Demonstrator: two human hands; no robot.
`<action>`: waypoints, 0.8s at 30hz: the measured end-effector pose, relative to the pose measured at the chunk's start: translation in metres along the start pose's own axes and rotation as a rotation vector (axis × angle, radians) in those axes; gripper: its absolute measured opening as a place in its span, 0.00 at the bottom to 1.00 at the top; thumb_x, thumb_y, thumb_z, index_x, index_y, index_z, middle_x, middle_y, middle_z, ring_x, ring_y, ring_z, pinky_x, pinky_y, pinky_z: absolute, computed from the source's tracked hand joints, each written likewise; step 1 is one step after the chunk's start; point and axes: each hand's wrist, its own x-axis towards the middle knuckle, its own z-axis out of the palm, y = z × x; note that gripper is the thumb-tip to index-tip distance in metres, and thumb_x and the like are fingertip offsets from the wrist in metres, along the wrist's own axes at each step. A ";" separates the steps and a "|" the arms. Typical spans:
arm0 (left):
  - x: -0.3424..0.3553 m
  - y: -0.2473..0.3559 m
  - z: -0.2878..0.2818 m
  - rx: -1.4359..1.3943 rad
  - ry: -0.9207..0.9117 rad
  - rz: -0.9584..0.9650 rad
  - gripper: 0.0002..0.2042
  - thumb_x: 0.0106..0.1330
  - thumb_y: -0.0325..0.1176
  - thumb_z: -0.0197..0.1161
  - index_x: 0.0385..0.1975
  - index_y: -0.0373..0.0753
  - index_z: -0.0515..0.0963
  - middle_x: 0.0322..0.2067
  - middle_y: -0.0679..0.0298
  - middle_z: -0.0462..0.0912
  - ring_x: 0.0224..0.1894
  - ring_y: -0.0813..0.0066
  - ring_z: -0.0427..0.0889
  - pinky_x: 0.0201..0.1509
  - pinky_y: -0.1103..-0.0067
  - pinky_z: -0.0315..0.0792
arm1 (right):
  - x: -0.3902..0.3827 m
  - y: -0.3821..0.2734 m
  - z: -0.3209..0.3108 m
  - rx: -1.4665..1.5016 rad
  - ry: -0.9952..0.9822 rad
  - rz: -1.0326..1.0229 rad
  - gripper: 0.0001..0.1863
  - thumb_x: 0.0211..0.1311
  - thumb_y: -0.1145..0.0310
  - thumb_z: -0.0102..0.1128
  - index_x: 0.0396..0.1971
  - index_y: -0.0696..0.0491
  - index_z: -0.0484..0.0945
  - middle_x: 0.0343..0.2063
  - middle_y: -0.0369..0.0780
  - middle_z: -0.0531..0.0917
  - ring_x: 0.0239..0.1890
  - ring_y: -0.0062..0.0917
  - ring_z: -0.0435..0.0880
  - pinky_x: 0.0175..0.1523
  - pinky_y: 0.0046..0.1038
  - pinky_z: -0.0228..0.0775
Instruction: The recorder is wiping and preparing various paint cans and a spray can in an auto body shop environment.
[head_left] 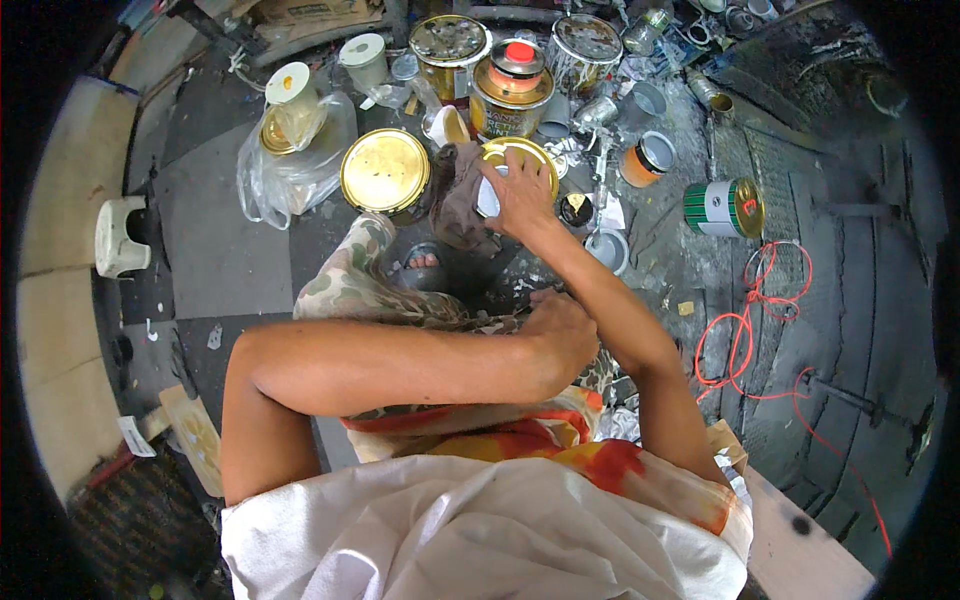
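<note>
My right hand reaches forward and is bent over a gold-rimmed paint can, thumb and fingers spread across its top. A pale round piece shows beneath the thumb; I cannot tell whether it belongs to the can. Against the can's left side lies a crumpled grey-brown cloth. My left hand is closed in a fist over my lap, its forearm crossing my body. Whatever that fist may hold is hidden. To the left of the cloth stands another can with a shiny gold lid.
More paint cans crowd the far side. A clear plastic bag lies left, near a white stool. At right are an orange-sided can, a green-and-white can and a tangled red hose. A grey cup stands near my right forearm.
</note>
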 end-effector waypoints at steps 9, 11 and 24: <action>0.004 0.001 -0.004 0.003 -0.076 -0.019 0.13 0.52 0.27 0.68 0.38 0.31 0.84 0.42 0.50 0.84 0.45 0.59 0.84 0.44 0.69 0.77 | -0.016 -0.007 -0.001 -0.006 0.104 0.030 0.53 0.33 0.55 0.82 0.65 0.41 0.64 0.56 0.45 0.69 0.56 0.43 0.69 0.55 0.46 0.61; 0.004 0.000 -0.004 0.006 -0.074 -0.008 0.13 0.52 0.27 0.68 0.38 0.32 0.84 0.42 0.50 0.84 0.45 0.59 0.84 0.44 0.69 0.77 | -0.013 -0.006 0.003 0.021 0.153 0.027 0.52 0.33 0.55 0.81 0.65 0.41 0.64 0.55 0.45 0.69 0.55 0.43 0.69 0.54 0.45 0.61; 0.000 -0.007 0.003 0.002 0.040 0.077 0.07 0.51 0.25 0.65 0.29 0.34 0.86 0.30 0.53 0.86 0.39 0.59 0.85 0.39 0.69 0.78 | -0.033 -0.010 0.010 0.154 0.342 0.099 0.52 0.32 0.64 0.81 0.65 0.40 0.66 0.50 0.43 0.70 0.53 0.41 0.69 0.54 0.43 0.61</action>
